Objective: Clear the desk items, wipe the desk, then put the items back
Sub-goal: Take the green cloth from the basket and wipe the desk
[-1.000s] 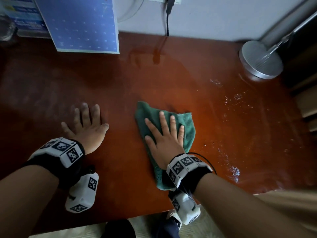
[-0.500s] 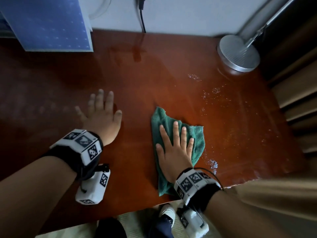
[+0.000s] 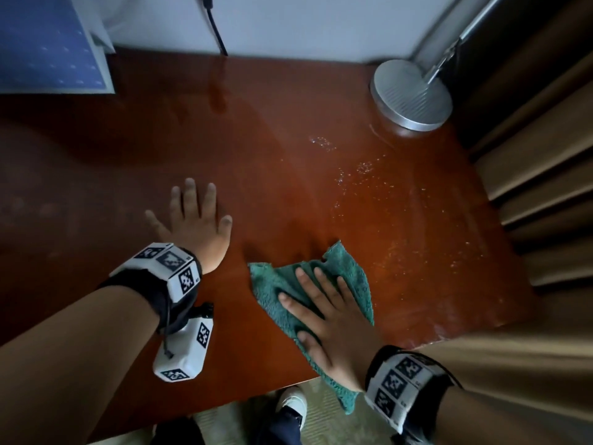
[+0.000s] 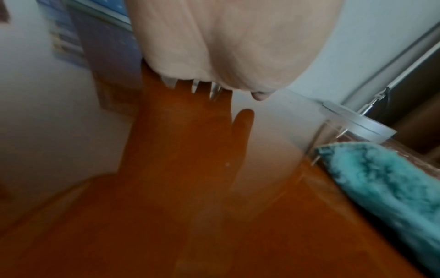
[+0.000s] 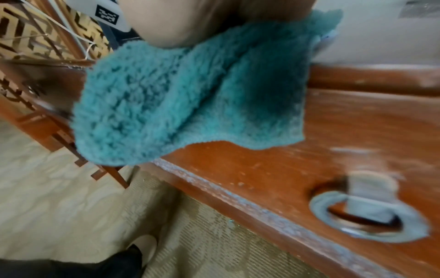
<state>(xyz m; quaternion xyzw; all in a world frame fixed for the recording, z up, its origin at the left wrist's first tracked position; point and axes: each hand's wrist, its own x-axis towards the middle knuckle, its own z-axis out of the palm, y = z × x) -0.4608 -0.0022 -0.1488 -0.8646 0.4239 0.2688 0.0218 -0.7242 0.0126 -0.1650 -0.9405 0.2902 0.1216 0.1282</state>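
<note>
A green cloth [image 3: 349,277] lies at the front edge of the red-brown wooden desk [image 3: 288,149], one corner hanging over the edge. My right hand [image 3: 324,309] presses flat on the cloth with straight, spread fingers. In the right wrist view the cloth [image 5: 190,97] droops past the desk front under my palm. My left hand [image 3: 195,220] rests flat on the bare desk to the left of the cloth, fingers straight; in the left wrist view the palm [image 4: 226,41] fills the top and the cloth [image 4: 385,180] shows at the right. Wet streaks and droplets [image 3: 362,168] shine on the desk's right half.
A silver lamp base [image 3: 410,94] stands at the back right corner. A blue board [image 3: 48,46] leans at the back left, and a black cable [image 3: 215,27] hangs down the wall. Curtains [image 3: 545,187] hang off the desk's right side. A round ring pull [image 5: 366,218] sits on the desk front.
My right hand has dragged the cloth toward the front edge and a little right, so a corner now hangs over it. The left hand stays flat in the same spot.
</note>
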